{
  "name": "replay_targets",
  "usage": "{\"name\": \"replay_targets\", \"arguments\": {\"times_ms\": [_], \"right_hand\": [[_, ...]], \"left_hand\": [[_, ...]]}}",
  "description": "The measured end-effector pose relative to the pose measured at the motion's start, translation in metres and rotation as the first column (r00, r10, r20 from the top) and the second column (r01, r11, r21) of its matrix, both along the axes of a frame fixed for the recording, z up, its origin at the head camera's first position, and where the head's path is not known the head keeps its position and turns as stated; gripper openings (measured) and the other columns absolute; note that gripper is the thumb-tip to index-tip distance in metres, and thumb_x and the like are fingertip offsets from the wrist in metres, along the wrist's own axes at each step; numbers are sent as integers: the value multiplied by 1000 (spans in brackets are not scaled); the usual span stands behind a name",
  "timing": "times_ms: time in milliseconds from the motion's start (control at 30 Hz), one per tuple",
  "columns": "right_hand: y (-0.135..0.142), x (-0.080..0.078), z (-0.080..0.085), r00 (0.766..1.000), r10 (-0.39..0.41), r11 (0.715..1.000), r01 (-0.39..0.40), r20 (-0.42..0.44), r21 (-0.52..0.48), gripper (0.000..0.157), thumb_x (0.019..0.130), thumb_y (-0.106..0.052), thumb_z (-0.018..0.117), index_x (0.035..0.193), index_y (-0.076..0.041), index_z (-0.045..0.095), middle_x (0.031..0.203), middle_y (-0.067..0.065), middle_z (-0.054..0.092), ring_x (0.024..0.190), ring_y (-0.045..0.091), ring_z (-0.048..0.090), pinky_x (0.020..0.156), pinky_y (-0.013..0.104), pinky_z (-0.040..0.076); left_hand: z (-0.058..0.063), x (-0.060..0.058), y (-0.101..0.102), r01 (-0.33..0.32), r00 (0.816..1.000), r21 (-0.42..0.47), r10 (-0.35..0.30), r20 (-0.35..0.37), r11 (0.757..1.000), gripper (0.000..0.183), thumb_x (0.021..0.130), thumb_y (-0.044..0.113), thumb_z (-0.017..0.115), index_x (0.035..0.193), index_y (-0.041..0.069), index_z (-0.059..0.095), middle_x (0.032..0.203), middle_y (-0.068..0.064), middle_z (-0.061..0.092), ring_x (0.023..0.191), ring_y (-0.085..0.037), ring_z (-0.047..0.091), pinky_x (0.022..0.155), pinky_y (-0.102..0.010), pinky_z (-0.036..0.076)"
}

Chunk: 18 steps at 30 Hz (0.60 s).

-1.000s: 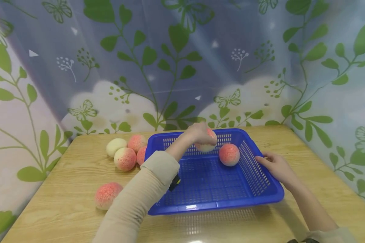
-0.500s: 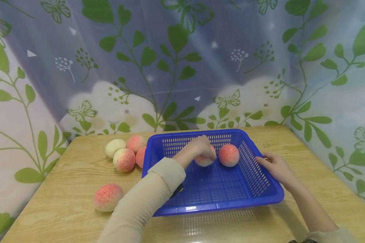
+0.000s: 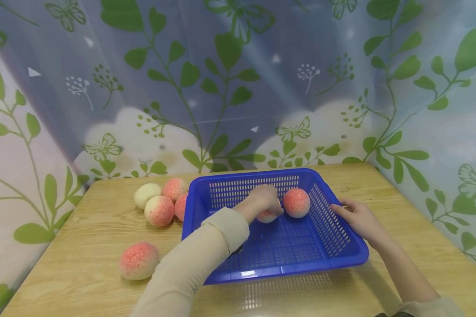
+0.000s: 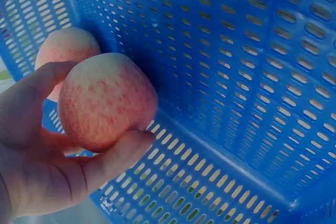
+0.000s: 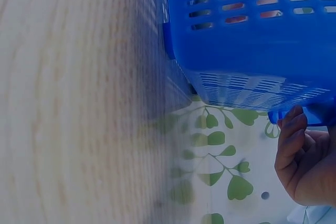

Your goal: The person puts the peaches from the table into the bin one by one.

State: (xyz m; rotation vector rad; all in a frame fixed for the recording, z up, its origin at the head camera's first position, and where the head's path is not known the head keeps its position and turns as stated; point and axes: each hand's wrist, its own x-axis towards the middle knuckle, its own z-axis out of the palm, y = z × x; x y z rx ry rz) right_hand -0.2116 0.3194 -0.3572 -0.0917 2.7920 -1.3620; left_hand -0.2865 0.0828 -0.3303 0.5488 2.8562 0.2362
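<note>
Inside the blue plastic basket [image 3: 279, 269], my left hand [image 3: 266, 198] holds a pink-and-cream peach [image 4: 107, 103] low near the back wall. Its thumb and fingers curl round the fruit in the left wrist view. Another peach [image 3: 296, 203] sits on the basket floor just to the right, partly behind the held one in the left wrist view. My right hand [image 3: 358, 219] grips the basket's right rim, thumb over the edge and fingers on the outer side. In the right wrist view those fingers [image 5: 291, 140] show beneath the rim.
Several peaches, one of them mostly cream [image 3: 147, 195], cluster on the wooden table [image 3: 75, 246] left of the basket. A single peach [image 3: 139, 261] lies nearer the front, beside my left sleeve [image 3: 200, 259]. A leaf-patterned curtain [image 3: 238, 101] hangs behind the table.
My left hand has lowered the peach from near the back rim down toward the basket floor. The right hand stays on the rim, and the view has shifted slightly.
</note>
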Motion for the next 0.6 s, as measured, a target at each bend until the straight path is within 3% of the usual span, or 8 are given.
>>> {"name": "replay_targets", "arguments": {"times_ms": [167, 233, 300, 400, 500, 600], "right_hand": [[-2, 0, 1, 1000, 8, 1000, -8, 7, -9, 55, 96, -35, 48, 124, 12, 47, 90, 13, 64, 75, 17, 61, 65, 30, 50], [-2, -1, 1, 1000, 7, 1000, -7, 1, 0, 55, 96, -35, 47, 125, 12, 46, 91, 14, 64, 75, 16, 60, 66, 30, 49], [-2, -1, 1, 1000, 3, 1000, -3, -3, 0, 56, 96, -35, 47, 125, 12, 46, 93, 15, 64, 76, 16, 60, 66, 30, 49], [0, -1, 0, 1000, -4, 1000, 4, 0, 4, 55, 96, -34, 48, 127, 12, 45, 95, 15, 64, 75, 15, 60, 65, 29, 49], [1, -1, -1, 1000, -7, 1000, 7, 7, -5, 56, 96, -34, 48, 128, 13, 44, 96, 16, 64, 75, 15, 60, 65, 30, 50], [1, -1, -2, 1000, -7, 1000, 7, 11, -3, 57, 96, -35, 47, 128, 13, 43, 97, 17, 64, 75, 15, 60, 65, 29, 50]], "left_hand": [[-3, 0, 2, -21, 999, 3, 21, -50, 1000, 28, 76, 39, 72, 78, 11, 64, 81, -2, 62, 78, -16, 57, 66, -28, 49], [-2, 0, 2, -20, 998, -25, 19, -59, 999, 34, 76, 44, 71, 85, 11, 65, 89, -3, 64, 86, -17, 59, 70, -28, 49], [0, 0, 2, 1, 999, -74, -5, -46, 997, 47, 76, 48, 71, 102, 11, 65, 104, -5, 64, 100, -19, 58, 80, -29, 48], [6, -2, 2, 57, 998, -136, -57, 8, 989, 67, 75, 48, 72, 129, 14, 53, 128, -6, 54, 121, -22, 46, 97, -32, 39], [13, -3, 1, 118, 992, -148, -111, 56, 982, 67, 76, 37, 74, 134, 16, 49, 133, -4, 51, 124, -21, 43, 101, -32, 35], [16, -4, -1, 168, 983, -130, -157, 92, 977, 55, 77, 22, 72, 129, 14, 54, 125, -3, 56, 117, -20, 49, 95, -31, 40]]}}
